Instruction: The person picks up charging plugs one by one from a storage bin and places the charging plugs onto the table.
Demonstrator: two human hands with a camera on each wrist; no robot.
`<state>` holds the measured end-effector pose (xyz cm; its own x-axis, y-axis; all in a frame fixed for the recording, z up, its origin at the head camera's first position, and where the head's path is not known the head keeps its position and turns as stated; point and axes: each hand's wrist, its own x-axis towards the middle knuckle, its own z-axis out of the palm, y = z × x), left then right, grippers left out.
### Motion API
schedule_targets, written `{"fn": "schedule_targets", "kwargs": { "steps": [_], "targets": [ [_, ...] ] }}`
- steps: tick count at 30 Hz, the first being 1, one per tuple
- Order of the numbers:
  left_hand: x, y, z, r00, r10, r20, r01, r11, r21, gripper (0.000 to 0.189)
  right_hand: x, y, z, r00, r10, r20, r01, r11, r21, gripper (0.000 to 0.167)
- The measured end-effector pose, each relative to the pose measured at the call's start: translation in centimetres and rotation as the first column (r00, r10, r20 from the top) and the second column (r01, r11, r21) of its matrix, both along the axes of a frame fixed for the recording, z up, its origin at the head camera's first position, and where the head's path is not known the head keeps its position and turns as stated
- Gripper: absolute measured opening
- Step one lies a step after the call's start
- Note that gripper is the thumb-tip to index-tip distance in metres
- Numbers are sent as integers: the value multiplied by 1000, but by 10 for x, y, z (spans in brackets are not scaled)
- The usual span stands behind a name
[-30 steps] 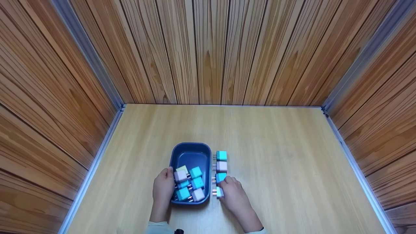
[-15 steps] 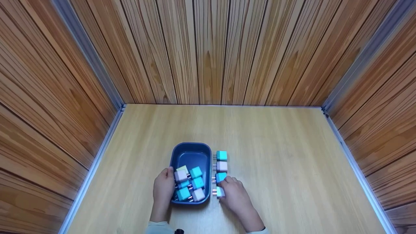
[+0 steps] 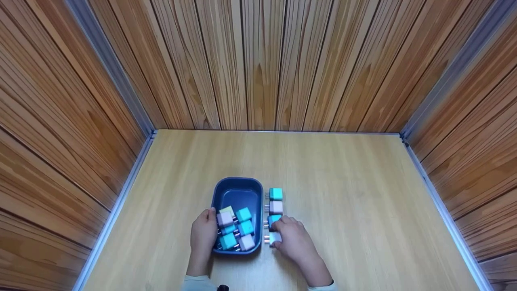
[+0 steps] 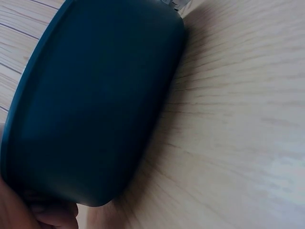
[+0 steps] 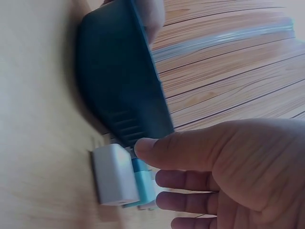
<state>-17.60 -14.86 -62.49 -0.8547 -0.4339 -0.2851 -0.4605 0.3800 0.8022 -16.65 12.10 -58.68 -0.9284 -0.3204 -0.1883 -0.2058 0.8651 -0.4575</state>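
Observation:
In the head view my left hand (image 3: 203,231) grips the left side of a dark blue plastic tub (image 3: 238,180), thumb at its rim. Curled fingers show against the tub's outer wall (image 4: 90,100) in the left wrist view. My right hand (image 3: 297,239) is over the near end of a row of plug chargers right of the tub. Its fingertips overlap a blue charger (image 3: 274,220), and its thumb is by the nearest, white charger (image 3: 273,237). In the right wrist view that white charger (image 5: 114,175) stands on the table, with thumb and fingers (image 5: 186,200) extended beside it.
Farther up the row are a pale charger (image 3: 276,207) and a teal charger (image 3: 276,194), prongs toward the tub. Several teal, blue, pale and yellowish chargers lie in the tub's near half, including a teal one (image 3: 228,241). Wood-plank walls (image 3: 258,64) enclose the table (image 3: 363,210).
The right hand has shifted slightly to the right and its fingers have spread a little, showing more of the nearest charger. The left hand and the tub have stayed in place.

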Motion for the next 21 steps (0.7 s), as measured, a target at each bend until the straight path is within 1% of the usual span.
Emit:
{"fn": "schedule_targets", "kwargs": {
  "steps": [7,12,18,21],
  "targets": [
    [1,0,1,1000,4,8,-4,1000,22,46,-1,-4,16,1000,-11,0,11,1000,-28,46],
    [0,1,1,1000,4,13,-5,1000,30,46,-2,-10,24,999,0,-37,-1,999,-37,47],
    [0,1,2,999,10,44,-13,998,59,48,-2,-18,34,999,9,-40,-12,998,-65,49],
    [0,1,3,998,6,60,-11,997,73,51,-3,-22,37,998,28,-51,-32,997,-76,50]
  ]
}}
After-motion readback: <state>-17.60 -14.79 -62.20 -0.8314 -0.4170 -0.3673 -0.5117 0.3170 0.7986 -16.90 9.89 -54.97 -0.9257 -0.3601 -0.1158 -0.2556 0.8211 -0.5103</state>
